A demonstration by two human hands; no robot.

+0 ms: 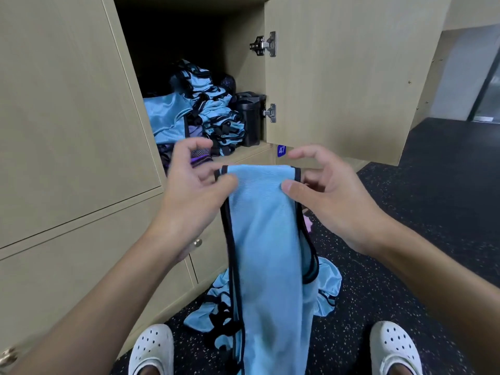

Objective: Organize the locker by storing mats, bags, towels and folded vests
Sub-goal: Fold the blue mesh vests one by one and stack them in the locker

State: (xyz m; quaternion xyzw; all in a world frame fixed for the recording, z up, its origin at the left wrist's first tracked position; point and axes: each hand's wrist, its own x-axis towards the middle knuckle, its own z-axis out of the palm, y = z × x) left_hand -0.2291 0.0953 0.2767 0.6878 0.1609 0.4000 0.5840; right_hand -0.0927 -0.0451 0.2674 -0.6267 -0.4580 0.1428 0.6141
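Both hands are up in front of the open locker [243, 23], and a light blue vest [265, 239] with black trim hangs between them. The left hand [194, 185] pinches the top left corner, thumb on the front of the cloth and fingers curled behind. The right hand [332, 201] pinches the top right corner with its thumb, index finger lifted above. The vest drops long and narrow, down between two white shoes [151, 347].

Inside the locker, a stack of folded vests [216, 115] sits mid-shelf. A shiny blue bag [165, 117] is at the left side and a black container [250, 117] against the right wall. More blue vests [205, 318] lie crumpled on the dark speckled floor [433, 212] at the foot of the lockers, behind the hanging one.
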